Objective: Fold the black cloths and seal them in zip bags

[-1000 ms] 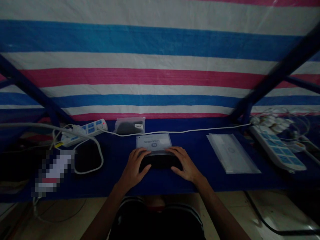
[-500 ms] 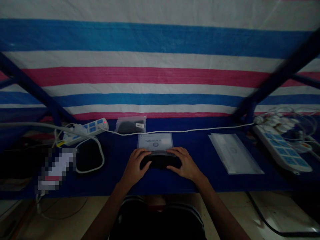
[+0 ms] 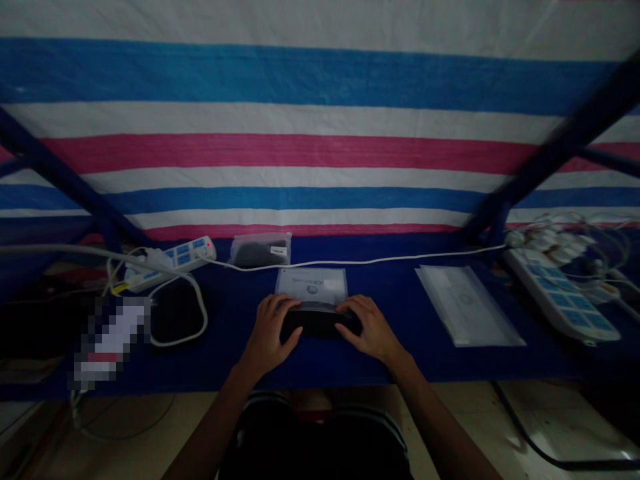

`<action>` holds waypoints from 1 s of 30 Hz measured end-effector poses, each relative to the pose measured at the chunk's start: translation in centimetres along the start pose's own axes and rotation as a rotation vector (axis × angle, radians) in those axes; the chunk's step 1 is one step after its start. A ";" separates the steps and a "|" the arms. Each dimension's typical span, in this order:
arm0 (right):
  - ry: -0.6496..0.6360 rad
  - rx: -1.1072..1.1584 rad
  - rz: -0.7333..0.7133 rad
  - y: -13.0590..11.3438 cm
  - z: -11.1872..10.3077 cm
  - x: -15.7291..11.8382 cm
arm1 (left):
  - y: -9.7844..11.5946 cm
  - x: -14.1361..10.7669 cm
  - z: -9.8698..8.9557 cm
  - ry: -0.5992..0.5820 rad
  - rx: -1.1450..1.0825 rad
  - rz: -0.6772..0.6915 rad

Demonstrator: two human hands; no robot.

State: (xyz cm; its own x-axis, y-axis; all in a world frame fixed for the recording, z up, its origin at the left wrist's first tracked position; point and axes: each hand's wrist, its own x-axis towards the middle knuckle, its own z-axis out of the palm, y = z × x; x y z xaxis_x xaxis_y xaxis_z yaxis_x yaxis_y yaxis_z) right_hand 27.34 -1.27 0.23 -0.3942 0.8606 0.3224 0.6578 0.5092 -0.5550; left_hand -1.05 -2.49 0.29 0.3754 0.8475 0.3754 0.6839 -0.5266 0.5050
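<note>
A long black object (image 3: 319, 324) lies on the blue table surface (image 3: 330, 363) in front of me, at the near edge of a clear plastic bag with grey print (image 3: 311, 284). My left hand (image 3: 273, 333) grips the black object's left end, fingers over the far side and thumb on the near side. At the right end, my right hand (image 3: 367, 330) holds it the same way. Whether the black object is inside the bag is too dark to tell.
Behind the bag lies a small pouch with a white label (image 3: 260, 251). Flat clear bags (image 3: 467, 305) lie to the right. Power strips stand at left (image 3: 173, 262) and right (image 3: 565, 297). A white cable (image 3: 370, 260) crosses the back. A black case (image 3: 177, 310) lies left.
The printed bag has shifted very slightly to the right, and its print looks creased differently. Both hands keep their hold on the black object, with only tiny finger movements.
</note>
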 end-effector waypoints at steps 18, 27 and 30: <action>-0.016 -0.017 0.029 0.2 0.4 0.2 | -0.6 0.8 0.7 0.051 -0.149 -0.087; 0.076 0.041 0.124 -0.2 1.9 0.4 | 0.5 1.3 2.0 0.103 -0.083 -0.163; 0.082 0.053 0.138 -0.3 1.9 0.5 | 0.6 1.4 1.5 0.100 -0.006 -0.140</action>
State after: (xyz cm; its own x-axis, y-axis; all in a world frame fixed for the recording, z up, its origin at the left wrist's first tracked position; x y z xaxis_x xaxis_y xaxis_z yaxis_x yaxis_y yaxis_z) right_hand 25.76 -0.94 -0.88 -0.2472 0.9212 0.3006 0.6666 0.3868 -0.6372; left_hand 0.79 -1.50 -0.04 0.2129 0.9018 0.3761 0.7209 -0.4048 0.5625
